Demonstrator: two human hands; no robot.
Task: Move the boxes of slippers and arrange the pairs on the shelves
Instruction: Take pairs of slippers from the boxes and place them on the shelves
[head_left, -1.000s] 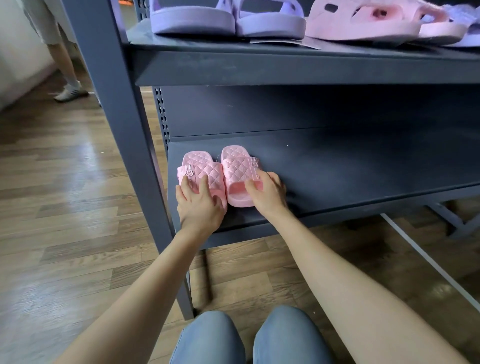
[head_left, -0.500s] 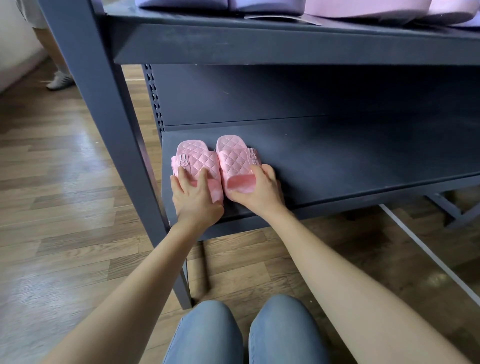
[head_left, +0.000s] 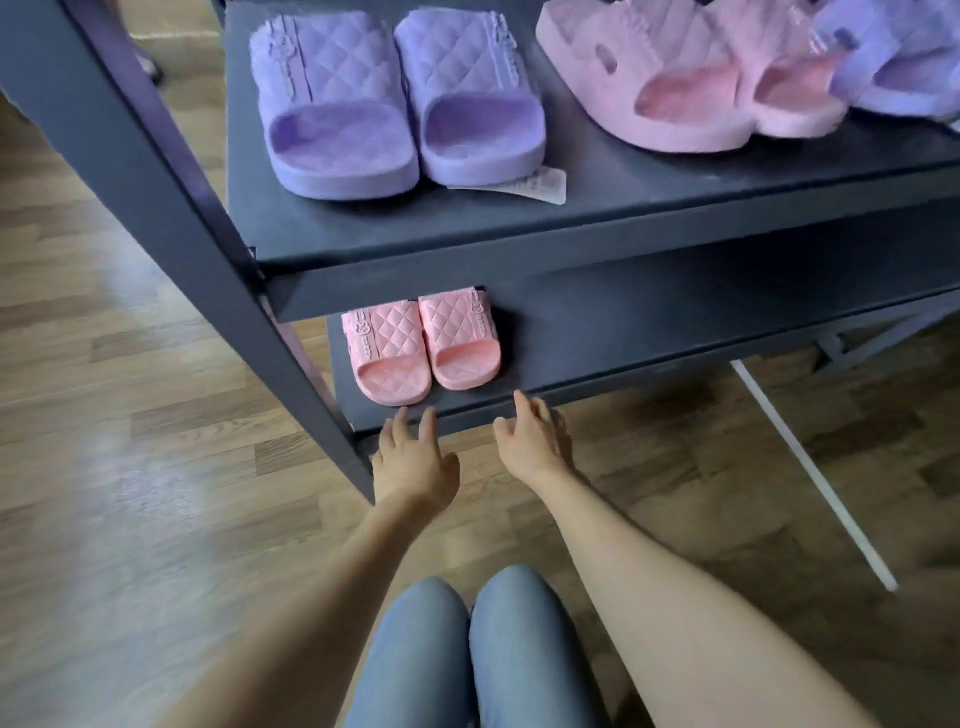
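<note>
On the lower shelf (head_left: 623, 343), at its left end, the pink pair (head_left: 421, 345) sits side by side, touching. Left hand (head_left: 413, 462) and right hand (head_left: 530, 441) are at that shelf's front edge, fingers loose and spread, gripping nothing. Purple pair (head_left: 395, 104) sits one level above.

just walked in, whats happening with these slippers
A person is stocking a dark rack. A small pink quilted pair sits side by side at the left end of the lower shelf. The left hand and right hand are open and empty, just in front of that shelf's edge, off the slippers. On the upper shelf stand a purple quilted pair and a chunkier pink pair.
</note>
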